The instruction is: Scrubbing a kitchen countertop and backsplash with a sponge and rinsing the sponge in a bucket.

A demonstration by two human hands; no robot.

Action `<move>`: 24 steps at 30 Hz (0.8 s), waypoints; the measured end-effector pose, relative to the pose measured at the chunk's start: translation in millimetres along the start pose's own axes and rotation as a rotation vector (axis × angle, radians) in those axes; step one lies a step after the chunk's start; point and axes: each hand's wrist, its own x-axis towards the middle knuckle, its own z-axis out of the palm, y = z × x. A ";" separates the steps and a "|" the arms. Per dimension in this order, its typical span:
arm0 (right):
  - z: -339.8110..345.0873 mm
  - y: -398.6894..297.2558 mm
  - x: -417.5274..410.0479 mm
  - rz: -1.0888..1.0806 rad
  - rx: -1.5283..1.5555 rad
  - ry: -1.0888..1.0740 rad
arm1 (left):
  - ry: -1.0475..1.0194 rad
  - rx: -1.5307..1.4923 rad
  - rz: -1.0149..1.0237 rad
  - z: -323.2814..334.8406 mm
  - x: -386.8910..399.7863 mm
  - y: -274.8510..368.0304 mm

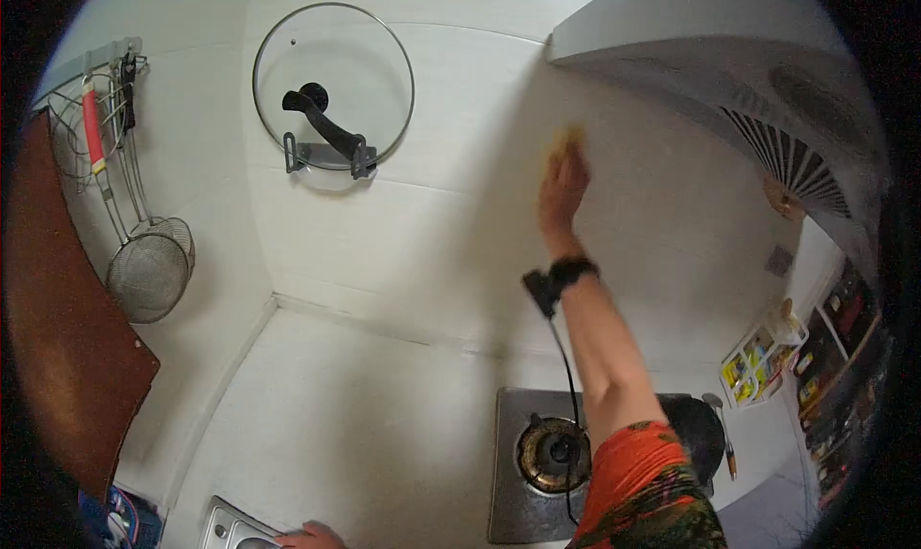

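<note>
My right hand (564, 189) is raised against the pale wall panel, at the right of centre. It holds a yellow cloth or sponge (570, 135), blurred, flat near the wall. A black band with a small device and a cable (573, 270) is on that wrist. My left hand (314, 536) rests at the bottom edge, by the rim of a steel sink (229, 522); only part of it shows, and whether it holds anything is hidden. Beneath my right arm is a gas stove (512, 502) with a round burner (550, 457).
A glass pot lid (345, 59) sits on a wall holder at upper left. Mesh strainers (150, 275) hang farther left, beside a brown panel (79, 319). A range hood (669, 38) juts out at upper right. A black pan (694, 434), a ladle (722, 434) and a white basket (764, 362) stand right.
</note>
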 end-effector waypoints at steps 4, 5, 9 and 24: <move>22.0 -2.1 30.6 -0.358 -0.472 0.150 | 0.095 0.039 -0.031 -21.1 -5.1 7.1; 26.6 3.0 15.0 -0.373 -0.471 0.056 | 0.073 0.012 0.011 -23.7 -6.4 9.3; 28.7 36.8 -177.5 -0.505 -0.437 -0.439 | 0.100 0.024 -0.040 -27.4 -7.6 12.8; 57.7 -22.6 39.7 -0.496 -0.354 0.137 | -0.168 0.134 -0.101 -61.8 -8.8 31.5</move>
